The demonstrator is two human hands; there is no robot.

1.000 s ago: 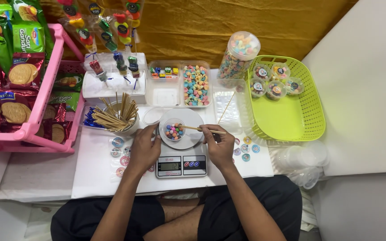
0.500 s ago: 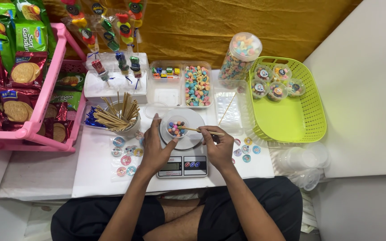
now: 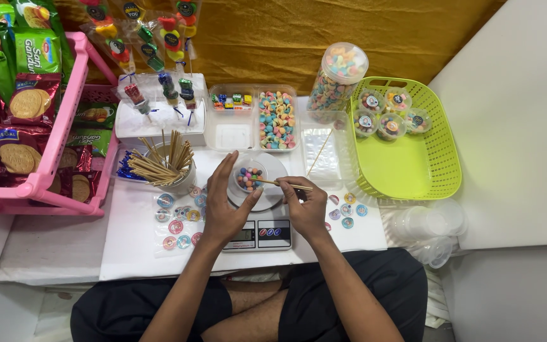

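My left hand (image 3: 224, 204) curls around the left side of a small clear cup of coloured candies (image 3: 249, 178), which stands on a white round plate (image 3: 272, 166) atop a small digital scale (image 3: 257, 235). Pinched in my right hand (image 3: 306, 204) is a thin wooden skewer (image 3: 275, 183). Its tip reaches into the cup among the candies.
A cup of wooden skewers (image 3: 164, 164) stands left of the plate. Round stickers (image 3: 177, 215) lie on the white table. Candy trays (image 3: 277, 119), a candy jar (image 3: 337, 77) and a green basket (image 3: 413, 171) with filled cups sit behind. A pink snack rack (image 3: 50, 152) is at left.
My left hand moved up from the scale to wrap around the candy cup. The skewer in my right hand swung so its tip went into the cup.
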